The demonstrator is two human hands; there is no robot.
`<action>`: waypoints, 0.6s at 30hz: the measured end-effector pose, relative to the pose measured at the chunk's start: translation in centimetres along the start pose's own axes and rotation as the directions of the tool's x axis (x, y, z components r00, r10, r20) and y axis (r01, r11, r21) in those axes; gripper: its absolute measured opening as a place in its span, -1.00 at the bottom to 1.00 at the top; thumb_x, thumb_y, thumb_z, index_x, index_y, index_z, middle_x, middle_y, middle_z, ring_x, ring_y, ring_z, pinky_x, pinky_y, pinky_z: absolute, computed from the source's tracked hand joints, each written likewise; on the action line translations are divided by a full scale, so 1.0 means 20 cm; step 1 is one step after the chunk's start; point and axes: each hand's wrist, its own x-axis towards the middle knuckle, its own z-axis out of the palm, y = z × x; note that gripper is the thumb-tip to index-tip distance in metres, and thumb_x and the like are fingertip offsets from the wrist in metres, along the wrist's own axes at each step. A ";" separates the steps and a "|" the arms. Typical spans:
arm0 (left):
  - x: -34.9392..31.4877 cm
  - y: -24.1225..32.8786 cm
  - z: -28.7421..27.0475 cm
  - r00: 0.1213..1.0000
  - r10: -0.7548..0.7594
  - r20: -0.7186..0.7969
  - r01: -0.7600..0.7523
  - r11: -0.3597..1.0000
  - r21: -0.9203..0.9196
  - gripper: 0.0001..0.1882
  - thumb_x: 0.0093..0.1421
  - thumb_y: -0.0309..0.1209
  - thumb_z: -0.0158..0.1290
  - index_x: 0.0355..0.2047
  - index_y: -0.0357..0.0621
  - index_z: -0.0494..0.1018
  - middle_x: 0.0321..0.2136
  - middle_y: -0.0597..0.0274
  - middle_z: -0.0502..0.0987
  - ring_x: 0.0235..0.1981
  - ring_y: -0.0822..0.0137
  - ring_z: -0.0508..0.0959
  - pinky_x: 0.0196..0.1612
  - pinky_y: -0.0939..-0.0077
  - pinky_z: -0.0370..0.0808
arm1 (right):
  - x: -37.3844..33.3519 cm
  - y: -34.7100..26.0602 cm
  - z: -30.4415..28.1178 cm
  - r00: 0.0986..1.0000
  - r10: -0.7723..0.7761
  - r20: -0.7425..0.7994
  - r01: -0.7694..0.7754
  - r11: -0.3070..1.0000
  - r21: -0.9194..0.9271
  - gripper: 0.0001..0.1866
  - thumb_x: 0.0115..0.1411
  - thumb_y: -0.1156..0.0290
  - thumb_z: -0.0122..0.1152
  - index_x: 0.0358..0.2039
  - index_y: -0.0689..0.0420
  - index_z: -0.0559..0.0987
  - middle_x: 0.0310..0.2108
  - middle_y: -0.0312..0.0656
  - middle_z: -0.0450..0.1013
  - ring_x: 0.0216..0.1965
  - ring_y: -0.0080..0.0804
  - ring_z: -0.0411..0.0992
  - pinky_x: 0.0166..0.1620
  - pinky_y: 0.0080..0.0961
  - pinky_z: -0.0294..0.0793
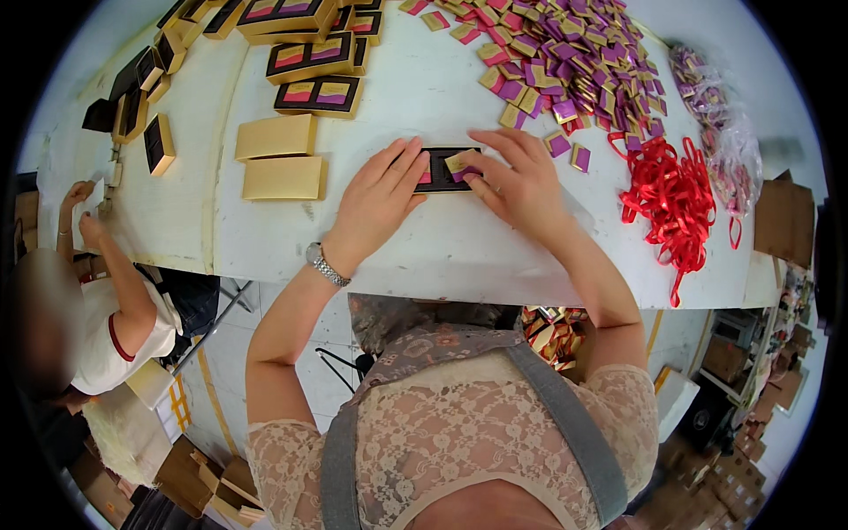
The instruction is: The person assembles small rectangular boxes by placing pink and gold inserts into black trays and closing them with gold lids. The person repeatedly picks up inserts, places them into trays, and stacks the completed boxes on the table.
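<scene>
A small gold-sided box with a black insert (pixel 433 186) lies on the table in front of me. My left hand (pixel 382 196) lies across its left end, fingers at the far edge and thumb at the near one, holding it. Partly under those fingers, a pink-and-gold packet (pixel 425 172) sits in the left compartment. My right hand (pixel 523 184) pinches a small purple-and-gold packet (pixel 461 165) over the right compartment, tilted against the box. Two plain gold lids (pixel 283 179) rest left of my left hand.
Filled two-compartment boxes (pixel 318 95) are stacked at the back. Loose packets (pixel 565 62) heap at the back right, near red ribbon loops (pixel 667 199) and a clear plastic bag (pixel 729 146). Black-lined boxes (pixel 159 144) stand far left, where another person (pixel 124 309) works.
</scene>
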 end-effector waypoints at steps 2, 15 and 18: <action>0.00 0.01 0.00 1.000 0.000 0.008 0.000 1.000 0.025 -0.33 -0.04 -0.40 0.30 0.12 -0.25 0.40 0.24 0.09 0.35 0.25 0.09 0.34 0.19 0.26 0.39 | 0.00 0.05 0.05 0.990 -0.092 0.104 0.074 0.983 0.168 -0.68 0.07 0.21 0.32 -0.20 0.10 0.65 -0.03 -0.21 0.50 -0.05 -0.23 0.42 0.06 -0.15 0.35; -0.13 -0.91 -0.65 0.798 -0.279 -0.534 0.463 0.851 0.248 -0.64 0.28 -0.27 0.07 0.06 -0.06 0.49 0.02 -0.02 0.51 0.01 0.03 0.50 0.12 0.18 0.37 | -0.02 0.02 0.15 0.987 -0.013 0.161 -0.035 0.956 0.292 -0.45 -0.03 0.45 0.44 0.03 0.10 0.53 0.22 -0.15 0.38 0.18 0.04 0.31 0.14 -0.16 0.38; -0.62 -1.49 -0.68 0.609 -0.602 -0.517 0.747 0.214 0.630 -0.44 0.20 0.03 0.12 0.14 0.07 0.45 0.19 -0.07 0.35 0.21 -0.06 0.30 0.23 0.03 0.26 | 0.31 -0.13 0.18 0.993 -0.120 0.023 0.097 0.893 0.439 -0.45 0.00 0.47 0.41 0.07 0.13 0.53 0.23 -0.14 0.36 0.00 -0.05 0.38 0.08 -0.22 0.44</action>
